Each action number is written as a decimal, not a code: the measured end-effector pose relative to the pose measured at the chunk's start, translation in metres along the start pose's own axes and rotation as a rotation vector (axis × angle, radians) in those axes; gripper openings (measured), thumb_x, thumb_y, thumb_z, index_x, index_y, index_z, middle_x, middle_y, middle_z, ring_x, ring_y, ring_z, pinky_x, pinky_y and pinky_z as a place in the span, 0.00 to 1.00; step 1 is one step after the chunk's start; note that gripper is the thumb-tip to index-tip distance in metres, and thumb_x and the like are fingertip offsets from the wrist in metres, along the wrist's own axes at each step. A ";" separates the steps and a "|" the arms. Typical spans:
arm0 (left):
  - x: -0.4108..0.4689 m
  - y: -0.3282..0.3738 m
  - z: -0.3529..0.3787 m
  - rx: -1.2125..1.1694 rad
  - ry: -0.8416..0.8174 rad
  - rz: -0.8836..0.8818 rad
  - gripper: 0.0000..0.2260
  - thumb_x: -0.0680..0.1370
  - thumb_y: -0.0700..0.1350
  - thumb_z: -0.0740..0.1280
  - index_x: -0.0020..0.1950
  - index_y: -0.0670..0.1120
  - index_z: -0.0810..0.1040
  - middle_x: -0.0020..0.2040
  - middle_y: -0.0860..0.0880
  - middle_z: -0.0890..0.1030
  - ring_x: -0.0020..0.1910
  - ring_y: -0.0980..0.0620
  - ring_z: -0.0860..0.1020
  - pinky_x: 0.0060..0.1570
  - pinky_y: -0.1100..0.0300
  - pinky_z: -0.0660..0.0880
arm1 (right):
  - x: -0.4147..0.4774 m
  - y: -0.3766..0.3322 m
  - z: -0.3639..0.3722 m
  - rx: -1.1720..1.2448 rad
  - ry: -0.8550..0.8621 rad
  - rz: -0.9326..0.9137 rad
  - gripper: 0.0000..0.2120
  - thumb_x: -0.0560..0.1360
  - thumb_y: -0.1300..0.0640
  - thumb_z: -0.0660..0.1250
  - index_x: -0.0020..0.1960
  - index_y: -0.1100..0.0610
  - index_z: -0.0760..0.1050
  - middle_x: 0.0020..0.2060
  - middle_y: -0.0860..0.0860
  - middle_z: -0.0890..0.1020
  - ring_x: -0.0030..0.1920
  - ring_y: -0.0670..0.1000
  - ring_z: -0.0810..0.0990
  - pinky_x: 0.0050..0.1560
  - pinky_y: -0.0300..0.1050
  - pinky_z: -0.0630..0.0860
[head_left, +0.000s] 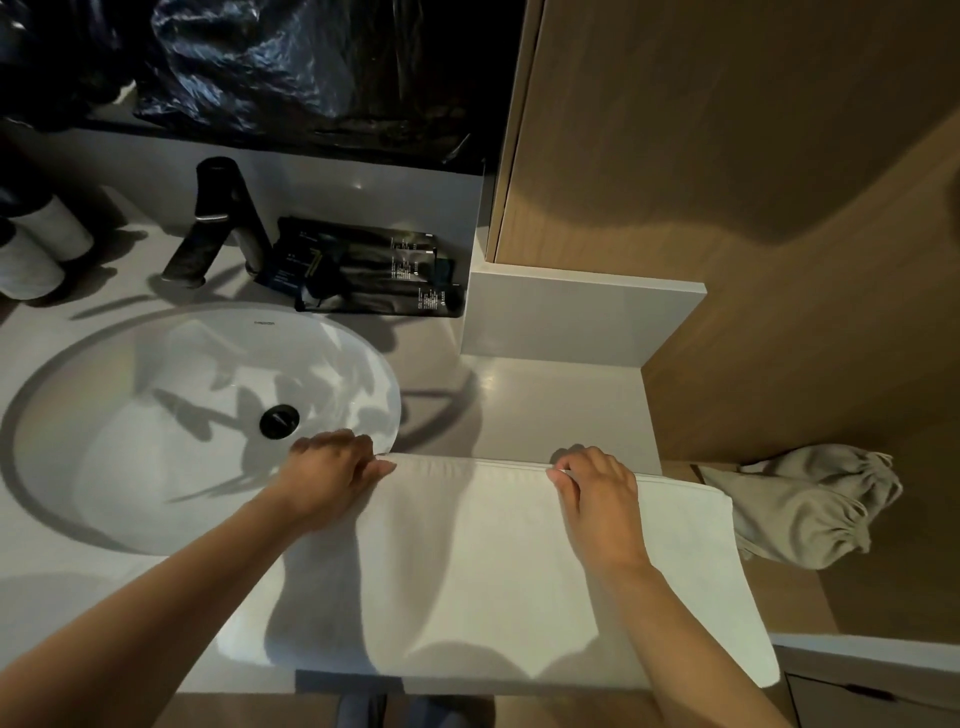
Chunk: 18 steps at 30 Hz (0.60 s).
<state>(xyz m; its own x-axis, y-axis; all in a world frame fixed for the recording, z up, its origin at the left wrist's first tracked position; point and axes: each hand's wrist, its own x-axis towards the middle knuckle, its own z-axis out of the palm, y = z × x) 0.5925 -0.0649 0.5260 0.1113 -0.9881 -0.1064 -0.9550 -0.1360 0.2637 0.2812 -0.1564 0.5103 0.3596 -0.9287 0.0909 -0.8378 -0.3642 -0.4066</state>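
On the pale counter (545, 405) to the right of the sink (130, 441), a white towel (493, 561) lies flat as a folded band. Its near edge is close to the counter's front, and its right end seems to reach past the counter's side, toward a beige drawstring bag (810, 509) hanging there. The left hand (332, 478) pinches the towel's far-left corner, right at the basin's rim, fingers curled over the hem and thumb on top. The right hand (597, 493) pinches the same far hem further along, fingertips tucked under the fold. The step in hand looks like lifting this far edge for the next fold. To do it well, both pinches should catch every layer at once, rise level and together, and carry the hem straight to the near edge so the corners meet. The right hand sits short of the right corner, so that end may sag or skew unless smoothed; the left corner is best kept out of the basin, which could be wet
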 end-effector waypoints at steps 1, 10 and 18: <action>-0.002 -0.004 0.001 0.010 0.028 0.007 0.36 0.73 0.72 0.38 0.39 0.45 0.73 0.39 0.47 0.77 0.40 0.43 0.78 0.42 0.53 0.72 | -0.001 0.001 0.001 -0.005 -0.001 -0.007 0.05 0.80 0.56 0.64 0.48 0.51 0.77 0.46 0.45 0.78 0.47 0.50 0.74 0.54 0.43 0.66; -0.005 -0.015 0.007 -0.132 -0.084 -0.113 0.30 0.75 0.68 0.43 0.36 0.45 0.70 0.39 0.46 0.74 0.44 0.44 0.76 0.49 0.52 0.72 | -0.003 0.001 0.005 -0.004 0.060 0.019 0.03 0.80 0.54 0.62 0.48 0.51 0.73 0.44 0.46 0.73 0.45 0.48 0.69 0.54 0.45 0.69; 0.004 -0.037 -0.008 -0.502 -0.272 -0.408 0.23 0.70 0.63 0.71 0.31 0.44 0.74 0.28 0.52 0.74 0.33 0.54 0.75 0.35 0.63 0.70 | -0.003 0.002 0.005 -0.029 0.018 0.020 0.07 0.80 0.55 0.63 0.54 0.55 0.78 0.53 0.51 0.77 0.53 0.53 0.73 0.60 0.49 0.69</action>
<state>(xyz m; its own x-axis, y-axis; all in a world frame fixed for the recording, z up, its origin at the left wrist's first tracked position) 0.6307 -0.0645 0.5230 0.2984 -0.8070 -0.5097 -0.6018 -0.5735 0.5557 0.2809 -0.1543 0.5045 0.3356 -0.9367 0.0999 -0.8565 -0.3475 -0.3816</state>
